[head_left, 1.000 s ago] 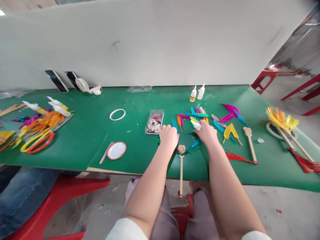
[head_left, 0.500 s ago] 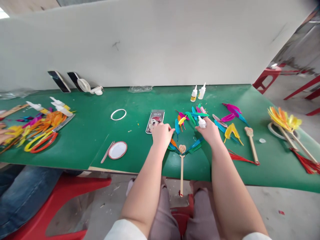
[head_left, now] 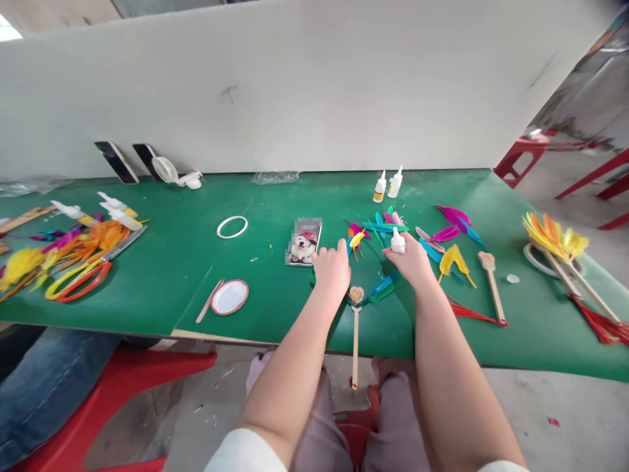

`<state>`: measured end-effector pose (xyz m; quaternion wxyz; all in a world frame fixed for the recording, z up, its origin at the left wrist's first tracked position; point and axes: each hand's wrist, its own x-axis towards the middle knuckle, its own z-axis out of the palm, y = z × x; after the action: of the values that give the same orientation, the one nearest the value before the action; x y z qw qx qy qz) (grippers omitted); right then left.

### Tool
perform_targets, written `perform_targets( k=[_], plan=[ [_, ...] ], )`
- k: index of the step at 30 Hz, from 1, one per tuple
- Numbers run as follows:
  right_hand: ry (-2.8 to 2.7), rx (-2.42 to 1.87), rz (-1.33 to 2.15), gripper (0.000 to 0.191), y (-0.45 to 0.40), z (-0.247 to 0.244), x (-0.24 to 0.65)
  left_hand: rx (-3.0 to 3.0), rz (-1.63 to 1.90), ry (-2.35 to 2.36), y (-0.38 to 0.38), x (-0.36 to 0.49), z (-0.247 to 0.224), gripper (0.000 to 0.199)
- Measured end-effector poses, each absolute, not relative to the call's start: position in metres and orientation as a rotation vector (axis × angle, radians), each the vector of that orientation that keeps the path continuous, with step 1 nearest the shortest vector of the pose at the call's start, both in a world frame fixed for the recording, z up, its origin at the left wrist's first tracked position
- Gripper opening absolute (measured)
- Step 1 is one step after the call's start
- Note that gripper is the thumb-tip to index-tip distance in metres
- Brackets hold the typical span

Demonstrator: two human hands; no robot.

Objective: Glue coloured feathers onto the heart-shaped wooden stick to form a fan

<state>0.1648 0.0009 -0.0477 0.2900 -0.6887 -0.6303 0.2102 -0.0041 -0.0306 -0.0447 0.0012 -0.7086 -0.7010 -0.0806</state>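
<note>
My left hand [head_left: 332, 270] hovers low over the table beside the phone [head_left: 303, 244], index finger stretched forward towards a small bunch of orange, magenta and yellow feathers [head_left: 358, 237]. Nothing shows in its fingers, though the fingertips are partly hidden. A small white glue bottle [head_left: 398, 242] is gripped in my right hand [head_left: 415, 261], near a pile of green, blue and pink feathers [head_left: 381, 225]. Between my forearms lies a wooden stick with a heart-shaped head [head_left: 356, 328]. Blue-green feathers [head_left: 382, 288] fan from its head, and its lower end overhangs the table edge.
Two glue bottles [head_left: 380, 187] stand by the white partition. On the right lie a second wooden stick [head_left: 493, 288], a yellow feather pair [head_left: 455, 262] and finished-looking feather sticks [head_left: 557, 239]. Leftward are a small plate [head_left: 230, 297], a white ring [head_left: 232, 227] and scissors [head_left: 88, 282].
My left hand has moved slightly right and its index finger now reaches forward. My right hand keeps hold of the glue bottle. The neighbour's hand at far left has drawn back from the yellow feathers.
</note>
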Motion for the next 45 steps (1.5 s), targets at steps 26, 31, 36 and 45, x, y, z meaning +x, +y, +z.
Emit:
perform_targets(
  k=[26,31,36,45],
  plan=[
    [-1.679,-1.846,0.57,0.019,0.0,-0.048,0.165,-2.215,-0.291,-2.172,-0.022,-0.007,-0.055,0.011],
    [-1.703,-1.897,0.538,0.022,0.0,-0.048,0.165,-2.222,-0.435,-2.154,-0.02,-0.008,-0.051,0.011],
    [-1.741,-2.01,0.457,0.028,0.001,-0.048,0.165,-2.198,-1.151,-2.131,-0.024,-0.01,-0.038,0.01],
    [-1.719,-2.04,0.415,0.027,0.0,-0.05,0.165,-2.764,-2.783,-1.582,-0.066,-0.015,0.015,0.009]
  ],
)
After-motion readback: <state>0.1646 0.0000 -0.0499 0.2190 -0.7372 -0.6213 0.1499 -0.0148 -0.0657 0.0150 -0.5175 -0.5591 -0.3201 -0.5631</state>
